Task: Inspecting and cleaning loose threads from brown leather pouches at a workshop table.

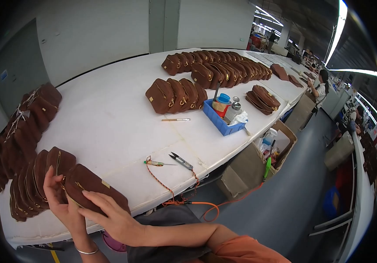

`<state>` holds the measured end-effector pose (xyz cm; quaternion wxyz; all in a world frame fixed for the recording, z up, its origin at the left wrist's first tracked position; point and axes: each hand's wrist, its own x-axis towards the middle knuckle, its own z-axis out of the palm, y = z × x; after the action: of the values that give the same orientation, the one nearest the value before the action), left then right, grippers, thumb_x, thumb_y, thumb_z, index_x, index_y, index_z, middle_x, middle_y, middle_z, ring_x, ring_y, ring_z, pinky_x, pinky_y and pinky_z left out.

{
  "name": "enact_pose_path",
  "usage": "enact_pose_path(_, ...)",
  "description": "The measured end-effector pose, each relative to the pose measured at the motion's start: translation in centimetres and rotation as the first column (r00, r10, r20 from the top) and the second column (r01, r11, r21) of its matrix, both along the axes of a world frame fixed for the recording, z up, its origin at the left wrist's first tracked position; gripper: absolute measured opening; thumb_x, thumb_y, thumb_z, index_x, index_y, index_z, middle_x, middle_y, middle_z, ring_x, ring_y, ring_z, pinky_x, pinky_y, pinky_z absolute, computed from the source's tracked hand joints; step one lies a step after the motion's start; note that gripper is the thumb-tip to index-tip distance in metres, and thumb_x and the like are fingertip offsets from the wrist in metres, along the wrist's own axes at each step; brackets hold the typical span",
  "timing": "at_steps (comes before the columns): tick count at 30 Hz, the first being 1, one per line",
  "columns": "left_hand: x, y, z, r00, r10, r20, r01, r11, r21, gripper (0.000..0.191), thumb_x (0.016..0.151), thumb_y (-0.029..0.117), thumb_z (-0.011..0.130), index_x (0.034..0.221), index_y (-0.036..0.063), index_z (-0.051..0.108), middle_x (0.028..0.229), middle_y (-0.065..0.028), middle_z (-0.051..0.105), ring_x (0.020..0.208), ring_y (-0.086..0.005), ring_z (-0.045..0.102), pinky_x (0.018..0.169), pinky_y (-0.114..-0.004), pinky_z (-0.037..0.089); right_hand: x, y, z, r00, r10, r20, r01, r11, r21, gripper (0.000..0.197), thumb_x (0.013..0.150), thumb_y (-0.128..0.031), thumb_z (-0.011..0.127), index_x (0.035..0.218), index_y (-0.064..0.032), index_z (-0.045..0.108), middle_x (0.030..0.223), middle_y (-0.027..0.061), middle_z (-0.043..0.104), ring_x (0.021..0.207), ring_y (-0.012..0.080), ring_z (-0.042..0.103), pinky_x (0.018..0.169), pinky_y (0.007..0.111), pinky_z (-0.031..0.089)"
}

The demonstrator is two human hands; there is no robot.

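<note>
A brown zippered bag (pixel 99 182) with a small pale gold patch is tilted up between my hands at the near left of the table. At its zipper end, my left hand (pixel 62 200) holds the bag beside the brass-coloured zipper pull, its index finger raised. My right hand (pixel 117 218) grips the near side, fingertips on the front face by a short zipper and thumb near the main zipper (pixel 73 199). Part of the bag's lower side is hidden behind this hand. Just left of my left hand stands a row of similar brown bags (pixel 32 180).
On the white table (pixel 109 131) lie thread snips (pixel 181 161), a green-handled awl (pixel 155 163) and a flat brush (pixel 176 120). A blue tray (pixel 219 123) holds bottles. More brown bags (pixel 160 95) stand beyond. An open carton (pixel 285 131) sits off the right edge; a person (pixel 321 88) works farther away.
</note>
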<state>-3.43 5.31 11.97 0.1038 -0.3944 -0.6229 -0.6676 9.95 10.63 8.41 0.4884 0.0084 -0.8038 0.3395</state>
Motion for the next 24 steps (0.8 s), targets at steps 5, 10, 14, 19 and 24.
enact_pose_path(5,0.5,-0.8,-1.7,0.997,-0.082,0.008,0.083,0.990,-0.111,0.050,0.084,-0.010,0.052,0.133,-0.0009,0.046,0.115,-0.0104,0.054,0.104,-0.0164,0.057,0.092,-0.028,0.047,0.2,4.3,0.5,0.990,-0.128,-0.064,0.130,0.991,0.024,0.035,0.079,0.004,0.059,0.113,0.0020,0.064,0.114,0.0184,0.061,0.100,0.0339,0.063,0.082,0.038,0.055)
enact_pose_path(10,2.3,-0.7,-4.2,0.995,-0.104,-0.002,0.102,0.973,-0.208,0.038,0.081,-0.013,0.049,0.118,-0.0028,0.046,0.114,-0.0141,0.053,0.105,-0.0180,0.055,0.092,-0.031,0.049,-1.0,8.1,1.1,0.967,-0.233,-0.104,0.242,0.966,0.087,0.027,0.076,0.007,0.059,0.103,0.0012,0.065,0.098,0.0130,0.066,0.088,0.0296,0.065,0.074,0.036,0.055)
enact_pose_path(14,2.6,-1.7,-4.2,0.984,-0.123,-0.132,0.074,0.943,-0.324,0.026,0.079,-0.012,0.052,0.102,-0.0009,0.055,0.114,-0.0188,0.054,0.097,-0.0266,0.059,0.084,-0.035,0.051,-2.5,9.1,1.6,0.969,-0.229,-0.090,0.237,0.966,0.102,0.024,0.077,0.008,0.061,0.099,-0.0001,0.065,0.094,0.0124,0.066,0.086,0.0300,0.065,0.073,0.038,0.054)
enact_pose_path(19,2.9,-0.3,-4.4,0.975,-0.154,-0.162,0.063,0.883,-0.465,0.042,0.077,-0.012,0.052,0.114,0.0015,0.066,0.110,-0.0210,0.058,0.091,-0.0334,0.061,0.076,-0.034,0.050,-3.5,9.5,0.9,0.953,-0.304,0.014,0.298,0.942,0.154,0.020,0.076,0.005,0.065,0.095,-0.0024,0.068,0.091,0.0124,0.067,0.086,0.0310,0.065,0.074,0.039,0.053)
enact_pose_path(24,0.7,-1.2,-6.6,0.971,-0.012,-0.237,-0.100,0.884,-0.456,0.047,0.073,-0.009,0.057,0.119,0.0005,0.064,0.110,-0.0194,0.061,0.100,-0.0362,0.053,0.088,-0.043,0.046,-4.1,7.2,-0.4,0.969,-0.245,-0.015,0.243,0.948,0.207,0.026,0.076,0.002,0.067,0.102,-0.0031,0.068,0.099,0.0081,0.064,0.093,0.0273,0.060,0.078,0.039,0.048)
